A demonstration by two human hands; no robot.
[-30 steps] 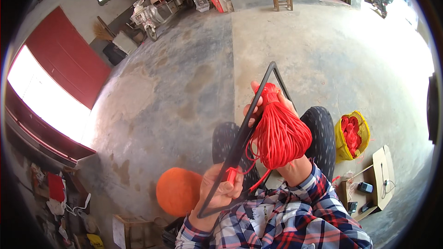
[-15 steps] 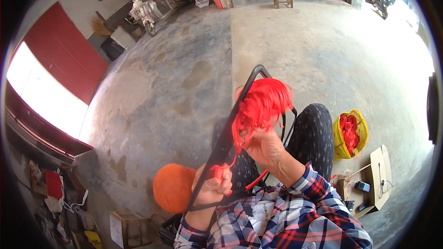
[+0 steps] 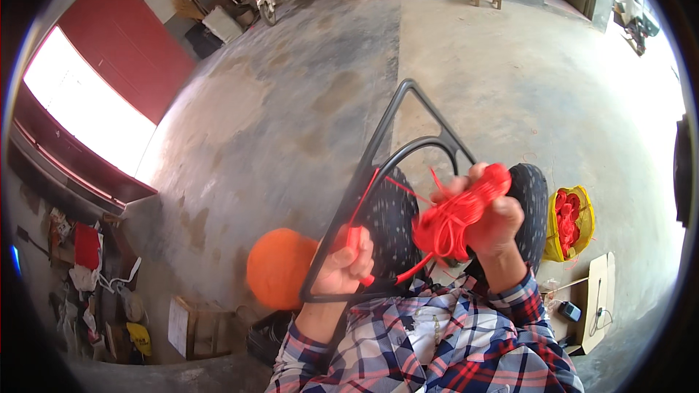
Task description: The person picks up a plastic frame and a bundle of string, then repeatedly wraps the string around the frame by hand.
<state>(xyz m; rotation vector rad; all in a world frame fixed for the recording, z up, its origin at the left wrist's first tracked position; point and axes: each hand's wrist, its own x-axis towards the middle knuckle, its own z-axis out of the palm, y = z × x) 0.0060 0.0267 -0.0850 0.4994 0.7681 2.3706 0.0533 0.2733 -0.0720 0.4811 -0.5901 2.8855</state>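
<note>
Red cord bundle (image 3: 453,220) grasped in the right hand (image 3: 499,224) near the right knee (image 3: 530,183), left hand (image 3: 342,260) clenched around a red piece (image 3: 354,237) beside a dark triangular frame (image 3: 362,175), yellow container (image 3: 587,212) holding red coils (image 3: 566,220) on the floor (image 3: 291,160)

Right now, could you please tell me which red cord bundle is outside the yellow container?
The red cord bundle held in the right hand; the other bundles sit together inside the yellow container.
</note>
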